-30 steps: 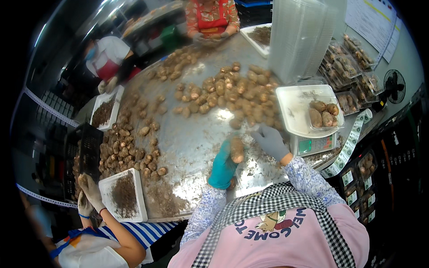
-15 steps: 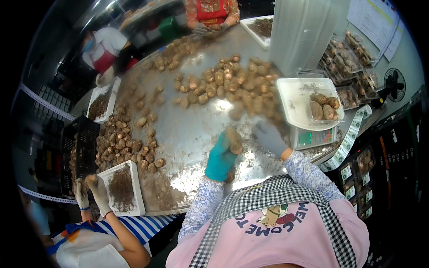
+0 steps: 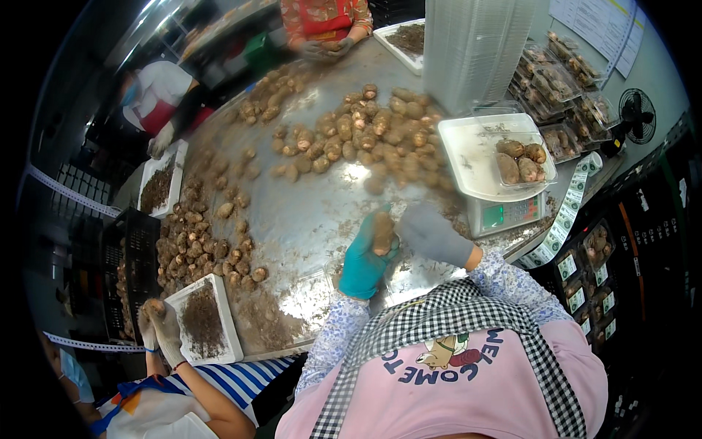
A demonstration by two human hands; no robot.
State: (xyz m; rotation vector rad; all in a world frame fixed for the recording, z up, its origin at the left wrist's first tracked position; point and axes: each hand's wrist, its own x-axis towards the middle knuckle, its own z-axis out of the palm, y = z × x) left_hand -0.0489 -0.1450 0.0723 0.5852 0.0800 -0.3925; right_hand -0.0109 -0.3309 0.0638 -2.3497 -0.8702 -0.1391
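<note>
Tubers on soil-streaked metal table, fan at right

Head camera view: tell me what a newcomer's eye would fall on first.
First, the bright teal-gloved left hand, holding a brown root over the near side of the metal table, with the grey-gloved right hand close beside it. Then the big heap of roots farther up and, at the right, the tall stack of clear boxes behind the white-topped scale.

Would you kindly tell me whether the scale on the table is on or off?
On. The scale has its display lit green, though any reading is too small to make out.
</note>
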